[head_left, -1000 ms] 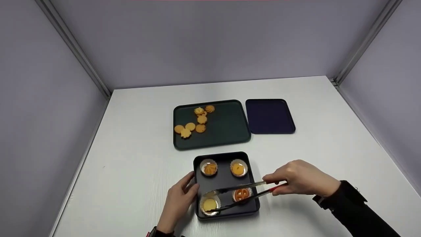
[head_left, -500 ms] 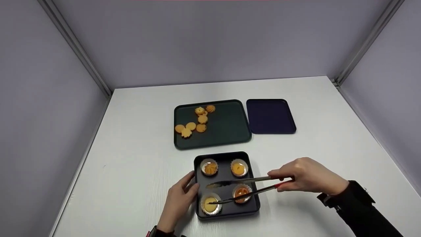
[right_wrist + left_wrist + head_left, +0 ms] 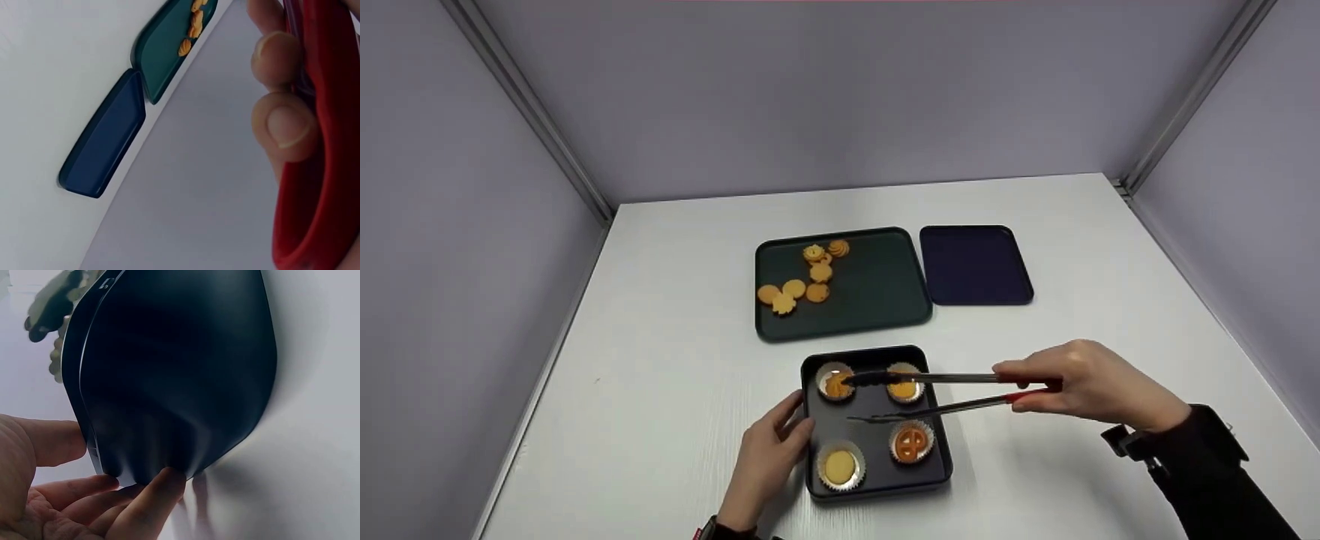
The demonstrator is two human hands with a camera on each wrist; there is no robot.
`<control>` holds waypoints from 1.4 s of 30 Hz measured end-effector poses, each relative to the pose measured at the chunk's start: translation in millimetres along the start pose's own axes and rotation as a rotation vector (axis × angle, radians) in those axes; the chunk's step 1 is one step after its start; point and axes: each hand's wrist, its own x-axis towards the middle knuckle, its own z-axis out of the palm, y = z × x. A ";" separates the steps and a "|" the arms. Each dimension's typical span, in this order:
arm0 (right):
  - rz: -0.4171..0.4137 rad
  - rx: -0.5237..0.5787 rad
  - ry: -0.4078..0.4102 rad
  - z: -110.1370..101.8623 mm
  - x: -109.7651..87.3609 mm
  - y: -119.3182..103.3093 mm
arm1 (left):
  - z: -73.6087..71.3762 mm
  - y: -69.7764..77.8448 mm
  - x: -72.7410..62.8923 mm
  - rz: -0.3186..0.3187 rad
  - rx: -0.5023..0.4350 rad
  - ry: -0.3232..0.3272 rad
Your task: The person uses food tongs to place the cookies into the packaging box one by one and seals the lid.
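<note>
My right hand (image 3: pixel 1099 382) grips the tongs (image 3: pixel 960 378) by their red handles (image 3: pixel 337 112), arms spread apart over a black baking tin (image 3: pixel 877 420). One tong tip reaches the edge of a star-like cookie (image 3: pixel 835 387) in the back left paper cup; whether it touches is unclear. The other tip hangs over bare tin floor. A yellow cookie (image 3: pixel 901 390) in the back right cup is partly covered by the tongs. In front are a round pale cookie (image 3: pixel 839 467) and an orange pretzel-like cookie (image 3: pixel 911 441). My left hand (image 3: pixel 769 450) rests its fingertips and thumb against the tin's left wall (image 3: pixel 169 382).
Behind the tin lies a dark green tray (image 3: pixel 877 285) with several cookies (image 3: pixel 794 288) along its left side. A dark blue tray (image 3: pixel 976 264) sits beside it on the right. The white table (image 3: pixel 675 360) is bounded by grey walls (image 3: pixel 855 97).
The tongs have moved from the front left cup toward the back of the tin, and my right hand has gone back and right with them. My left hand stays put.
</note>
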 end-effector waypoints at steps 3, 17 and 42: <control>-0.008 -0.007 0.033 -3.3 -1.9 2.5 | 0.1 -0.6 0.2 0.005 -0.001 0.001; 0.166 -0.088 0.241 -1.1 -7.8 15.0 | 0.6 -2.3 1.1 0.032 0.015 0.010; 0.597 -0.479 0.506 13.6 -29.7 61.5 | -0.4 -2.5 -0.1 0.037 0.070 0.028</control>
